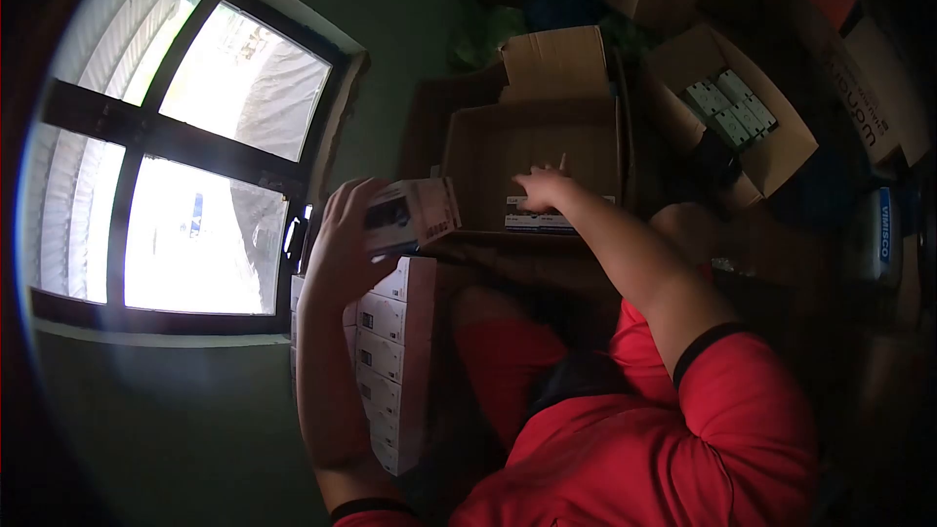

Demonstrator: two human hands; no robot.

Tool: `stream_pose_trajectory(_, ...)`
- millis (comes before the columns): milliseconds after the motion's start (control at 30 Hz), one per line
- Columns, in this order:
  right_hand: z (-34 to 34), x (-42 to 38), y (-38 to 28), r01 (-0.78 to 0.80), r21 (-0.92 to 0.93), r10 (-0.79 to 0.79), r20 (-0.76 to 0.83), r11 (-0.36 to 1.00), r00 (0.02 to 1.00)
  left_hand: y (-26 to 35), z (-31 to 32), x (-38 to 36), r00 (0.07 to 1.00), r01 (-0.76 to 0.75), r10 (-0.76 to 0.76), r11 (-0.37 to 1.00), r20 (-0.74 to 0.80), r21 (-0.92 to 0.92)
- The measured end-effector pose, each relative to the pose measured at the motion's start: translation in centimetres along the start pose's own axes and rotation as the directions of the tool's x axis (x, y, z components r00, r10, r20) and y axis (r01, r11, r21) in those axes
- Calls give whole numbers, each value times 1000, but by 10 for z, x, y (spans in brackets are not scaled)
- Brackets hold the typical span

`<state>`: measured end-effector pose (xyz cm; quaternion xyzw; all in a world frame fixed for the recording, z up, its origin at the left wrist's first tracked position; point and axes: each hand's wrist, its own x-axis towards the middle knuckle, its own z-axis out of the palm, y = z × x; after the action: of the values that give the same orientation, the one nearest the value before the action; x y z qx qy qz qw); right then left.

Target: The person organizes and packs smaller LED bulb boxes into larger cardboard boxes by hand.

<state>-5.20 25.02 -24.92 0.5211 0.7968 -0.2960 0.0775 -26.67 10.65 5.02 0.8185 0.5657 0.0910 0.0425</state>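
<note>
My left hand [344, 239] is wrapped round a small printed box [412, 217], holding it up at the left of the large open carton [532, 132]. Inside that carton, near its front wall, several small white boxes [537, 222] lie in a row. My right hand [544, 185] reaches in over them with its fingers spread and nothing visible in them. Below my left hand stands a stack of white boxes [383, 361].
At the right, another open carton [781, 156] holds several pale boxes [732, 109]. A window [195, 137] fills the left side. Farther right are a carton with large lettering [859, 98] and a blue-labelled container [883, 224].
</note>
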Motion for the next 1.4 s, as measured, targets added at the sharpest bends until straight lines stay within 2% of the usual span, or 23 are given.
stream_pose_trajectory(67,-18,-12,10,-15,-2,14,-43,1000,999,-13,23,27,998,-45,41,996,45,75)
stream_pose_trajectory(167,-18,-5,38,-101,110,108,-59,989,992,-37,64,63,991,-81,69,992,114,101)
stream_pose_trajectory(267,-21,-20,53,-116,151,129,-80,982,988,-64,113,94,987,-44,19,987,159,156)
stream_pose_trajectory(367,-29,-28,62,-104,209,133,-127,972,983,-88,167,118,958,114,-180,953,223,280)
stream_pose_trajectory(467,-48,-46,64,-91,257,136,-162,962,977,-79,203,130,901,245,-363,878,239,410)
stream_pose_trajectory(567,-65,-58,68,-100,313,156,-158,944,975,-105,257,131,903,233,-315,930,291,283)
stream_pose_trajectory(700,-63,-54,72,-95,349,158,-156,932,975,-108,290,123,827,270,-330,943,455,192)
stream_pose_trajectory(867,-68,-56,72,-104,353,161,-136,930,978,-119,323,103,887,240,-253,967,387,83)
stream_pose_trajectory(967,-69,-57,72,-97,370,152,-121,924,981,-129,330,105,790,337,-302,941,534,35)
stream_pose_trajectory(1067,-65,-53,72,-79,362,137,-138,929,981,-126,332,100,755,388,-343,921,559,42)
stream_pose_trajectory(1167,-59,-49,72,-88,375,157,-157,923,975,-149,371,82,819,279,-276,958,504,71)
stream_pose_trajectory(1267,-64,-53,69,-96,384,159,-136,918,978,-114,341,91,738,427,-293,901,608,-84)
stream_pose_trajectory(1367,-63,-50,69,-88,354,141,-128,931,982,-161,395,92,740,542,-335,811,584,-222)
stream_pose_trajectory(1400,-60,-48,70,-85,349,137,-128,933,982,-177,411,92,758,512,-283,817,588,-266)
